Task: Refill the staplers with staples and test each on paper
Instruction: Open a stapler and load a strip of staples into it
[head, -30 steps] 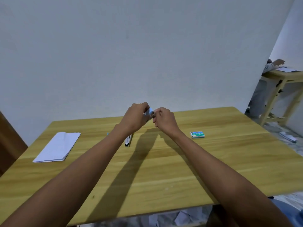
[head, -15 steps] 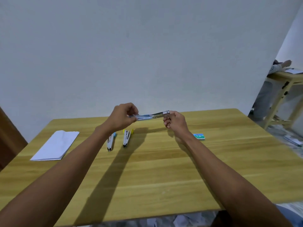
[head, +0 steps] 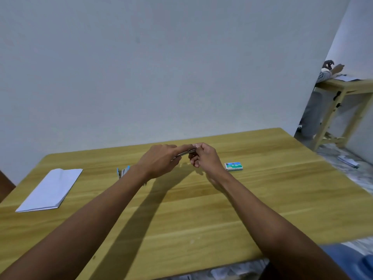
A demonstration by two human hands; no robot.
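Above the middle of the wooden table (head: 201, 209), my left hand (head: 159, 160) grips a small stapler (head: 186, 152), whose metal part sticks out to the right. My right hand (head: 203, 156) pinches that metal end with its fingertips. A blue stapler (head: 122, 172) lies on the table behind my left wrist, partly hidden by my arm. A green and blue staple box (head: 233, 166) lies flat to the right of my right hand. A stack of white paper (head: 51, 188) rests at the left side of the table.
A white wall stands right behind the table's far edge. At the far right a second wooden table (head: 347, 87) has another person (head: 325, 75) leaning on it. Papers lie scattered on the floor (head: 349, 161).
My hands have come closer together and the stretched-open stapler has folded in between them. My left arm now covers the yellow stapler and part of the blue one.
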